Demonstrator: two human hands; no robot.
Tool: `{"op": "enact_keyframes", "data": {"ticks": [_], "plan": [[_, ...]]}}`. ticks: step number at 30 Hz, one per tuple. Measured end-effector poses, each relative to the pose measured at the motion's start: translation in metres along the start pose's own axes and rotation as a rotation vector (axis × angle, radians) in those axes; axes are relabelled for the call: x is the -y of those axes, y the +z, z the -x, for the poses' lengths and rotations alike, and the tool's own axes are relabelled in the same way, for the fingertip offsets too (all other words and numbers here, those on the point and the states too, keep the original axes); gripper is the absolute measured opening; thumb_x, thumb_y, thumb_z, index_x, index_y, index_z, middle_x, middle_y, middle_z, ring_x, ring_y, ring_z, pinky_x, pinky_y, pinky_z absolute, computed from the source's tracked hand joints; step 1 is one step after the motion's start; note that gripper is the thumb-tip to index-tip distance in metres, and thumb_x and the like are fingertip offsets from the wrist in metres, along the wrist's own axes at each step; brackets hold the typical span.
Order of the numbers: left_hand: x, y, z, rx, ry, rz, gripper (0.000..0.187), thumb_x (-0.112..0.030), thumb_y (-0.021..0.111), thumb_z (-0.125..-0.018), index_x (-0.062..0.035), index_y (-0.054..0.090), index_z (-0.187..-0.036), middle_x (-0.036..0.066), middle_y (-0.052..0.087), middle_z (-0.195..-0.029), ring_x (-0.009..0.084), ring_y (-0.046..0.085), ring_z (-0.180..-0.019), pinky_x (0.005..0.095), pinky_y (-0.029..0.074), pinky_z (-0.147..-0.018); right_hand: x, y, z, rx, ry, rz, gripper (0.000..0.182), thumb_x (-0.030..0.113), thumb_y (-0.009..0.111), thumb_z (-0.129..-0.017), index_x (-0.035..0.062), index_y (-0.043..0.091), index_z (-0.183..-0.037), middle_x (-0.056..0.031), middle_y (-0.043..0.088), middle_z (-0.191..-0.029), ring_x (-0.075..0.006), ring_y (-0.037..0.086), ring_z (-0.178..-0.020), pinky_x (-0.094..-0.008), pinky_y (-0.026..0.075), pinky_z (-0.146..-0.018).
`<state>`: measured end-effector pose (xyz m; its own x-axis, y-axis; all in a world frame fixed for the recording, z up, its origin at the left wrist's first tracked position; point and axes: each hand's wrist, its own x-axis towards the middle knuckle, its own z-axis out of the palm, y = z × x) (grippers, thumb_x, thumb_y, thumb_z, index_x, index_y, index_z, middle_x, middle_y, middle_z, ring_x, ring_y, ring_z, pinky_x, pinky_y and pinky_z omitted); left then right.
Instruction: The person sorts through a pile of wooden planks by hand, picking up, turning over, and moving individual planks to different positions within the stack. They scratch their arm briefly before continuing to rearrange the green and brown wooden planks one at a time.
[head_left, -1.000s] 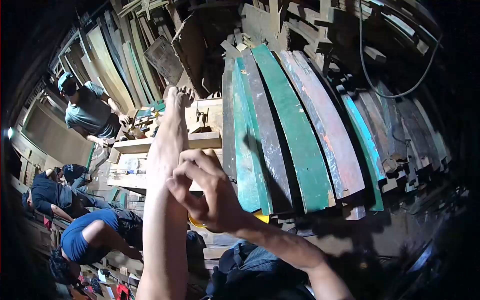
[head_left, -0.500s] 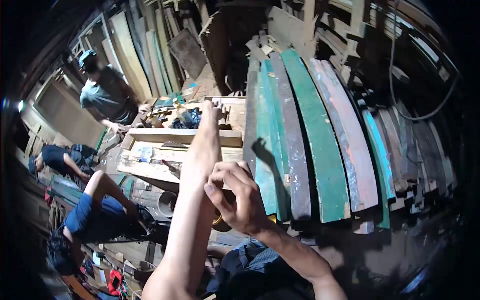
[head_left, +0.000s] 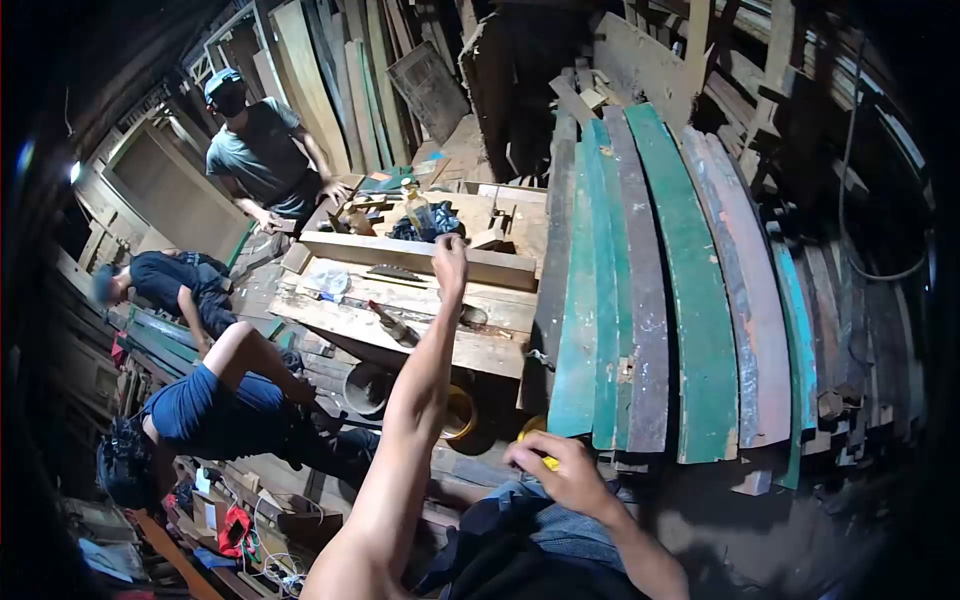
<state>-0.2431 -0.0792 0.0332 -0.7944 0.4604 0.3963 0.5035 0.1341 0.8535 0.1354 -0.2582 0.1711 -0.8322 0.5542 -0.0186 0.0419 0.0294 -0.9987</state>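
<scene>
My left hand [head_left: 451, 262] is stretched out over the workbench [head_left: 480, 352], its fingers closed at the upper edge of a long pale board [head_left: 400, 258]. What the fingers hold, if anything, is hidden. Beyond them lie a dark plastic bag [head_left: 428, 221] and a bottle [head_left: 413, 203]. Low in front of my body, my right hand [head_left: 567, 472] has its fingers curled together; something yellow [head_left: 533, 426] shows right beside it. I cannot make out whether that hand holds anything.
Long painted boards, one green [head_left: 690, 300], lie at the right. A person in a grey shirt [head_left: 262, 160] stands across the bench. Two other people are at the left, one in blue [head_left: 215, 412]. Buckets [head_left: 368, 388] stand below the bench. Planks lean at the back.
The view has shifted, with the scene now further right and lower. My left hand has drawn back to the pale board's edge. My right hand has moved down and away from my left forearm.
</scene>
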Motion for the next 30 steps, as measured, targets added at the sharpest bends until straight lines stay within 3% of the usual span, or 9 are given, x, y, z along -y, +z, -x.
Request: {"op": "enact_keyframes", "data": {"ticks": [2, 3, 9, 11, 14, 17, 19, 25, 30], "plan": [[0.004, -0.018, 0.042, 0.119, 0.222, 0.086, 0.024, -0.020, 0.055, -0.099, -0.0003, 0.063, -0.111, 0.022, 0.069, -0.094, 0.0362, 0.067, -0.084, 0.0443, 0.050, -0.079, -0.022, -0.013, 0.023, 0.021, 0.088, 0.010, 0.024, 0.018, 0.059, -0.098, -0.0020, 0.070, -0.106, -0.0089, 0.072, -0.098, -0.0144, 0.066, -0.090, -0.0289, 0.051, -0.085], [0.002, -0.036, 0.070, 0.216, 0.110, -0.030, 0.020, -0.015, 0.057, -0.098, -0.0007, 0.062, -0.111, 0.019, 0.068, -0.095, 0.0334, 0.065, -0.084, 0.0432, 0.050, -0.078, -0.022, -0.021, 0.037, 0.035, 0.180, -0.042, 0.024, 0.016, 0.059, -0.098, -0.0016, 0.070, -0.110, -0.0088, 0.072, -0.100, -0.0142, 0.066, -0.092, -0.0298, 0.050, -0.087], [0.070, -0.132, 0.201, 0.447, 0.530, -0.464, 0.038, -0.016, 0.068, -0.089, -0.0083, 0.058, -0.125, 0.014, 0.059, -0.122, 0.0321, 0.056, -0.110, 0.0444, 0.041, -0.093, -0.079, -0.073, 0.121, 0.152, 0.306, -0.165, 0.039, 0.014, 0.060, -0.099, -0.0005, 0.058, -0.135, -0.0118, 0.068, -0.124, -0.0174, 0.061, -0.117, -0.0317, 0.045, -0.101], [0.093, -0.157, 0.244, 0.501, 0.418, -0.469, 0.046, -0.009, 0.068, -0.083, -0.0068, 0.056, -0.128, 0.017, 0.057, -0.125, 0.0354, 0.052, -0.117, 0.0477, 0.037, -0.100, -0.099, -0.089, 0.145, 0.154, 0.343, -0.430, 0.047, 0.020, 0.055, -0.102, -0.0012, 0.049, -0.143, -0.0141, 0.060, -0.137, -0.0228, 0.055, -0.127, -0.0356, 0.041, -0.107], [0.138, -0.194, 0.310, 0.600, 0.312, -0.580, 0.045, -0.019, 0.065, -0.090, -0.0063, 0.053, -0.131, 0.019, 0.053, -0.130, 0.0374, 0.051, -0.120, 0.0468, 0.037, -0.100, -0.115, -0.110, 0.176, 0.042, 0.303, -0.590, 0.052, 0.021, 0.051, -0.103, -0.0059, 0.041, -0.147, -0.0221, 0.053, -0.142, -0.0293, 0.052, -0.132, -0.0410, 0.042, -0.108], [0.162, -0.225, 0.356, 0.601, 0.087, -0.702, 0.044, -0.029, 0.059, -0.095, -0.0061, 0.053, -0.133, 0.020, 0.051, -0.134, 0.0395, 0.049, -0.122, 0.0476, 0.037, -0.101, -0.140, -0.116, 0.195, -0.174, 0.437, -0.495, 0.054, 0.022, 0.053, -0.102, -0.0027, 0.041, -0.148, -0.0177, 0.054, -0.142, -0.0258, 0.053, -0.130, -0.0384, 0.042, -0.108], [0.161, -0.234, 0.379, 0.673, 0.090, -0.725, 0.045, -0.031, 0.058, -0.096, -0.0058, 0.052, -0.132, 0.020, 0.050, -0.136, 0.0393, 0.049, -0.124, 0.0474, 0.037, -0.101, -0.165, -0.114, 0.211, -0.251, 0.519, -0.444, 0.051, 0.027, 0.054, -0.103, 0.0036, 0.045, -0.147, -0.0113, 0.058, -0.138, -0.0192, 0.057, -0.126, -0.0342, 0.044, -0.104], [0.153, -0.215, 0.395, 0.972, 0.182, -0.693, 0.051, -0.028, 0.062, -0.092, -0.0068, 0.050, -0.136, 0.017, 0.050, -0.136, 0.0344, 0.047, -0.128, 0.0448, 0.037, -0.103, -0.240, -0.100, 0.263, -0.717, 0.719, -0.584, 0.046, 0.032, 0.046, -0.105, 0.0078, 0.050, -0.143, -0.0139, 0.064, -0.129, -0.0229, 0.063, -0.115, -0.0350, 0.049, -0.097], [0.162, -0.190, 0.373, 0.811, 0.093, -0.629, 0.046, -0.022, 0.061, -0.092, -0.0058, 0.049, -0.133, 0.021, 0.050, -0.133, 0.0404, 0.051, -0.120, 0.0482, 0.041, -0.096, -0.236, -0.094, 0.279, -0.861, 0.743, -0.486, 0.042, 0.033, 0.050, -0.104, 0.0095, 0.056, -0.138, -0.0084, 0.067, -0.122, -0.0163, 0.066, -0.108, -0.0309, 0.050, -0.090]]}}
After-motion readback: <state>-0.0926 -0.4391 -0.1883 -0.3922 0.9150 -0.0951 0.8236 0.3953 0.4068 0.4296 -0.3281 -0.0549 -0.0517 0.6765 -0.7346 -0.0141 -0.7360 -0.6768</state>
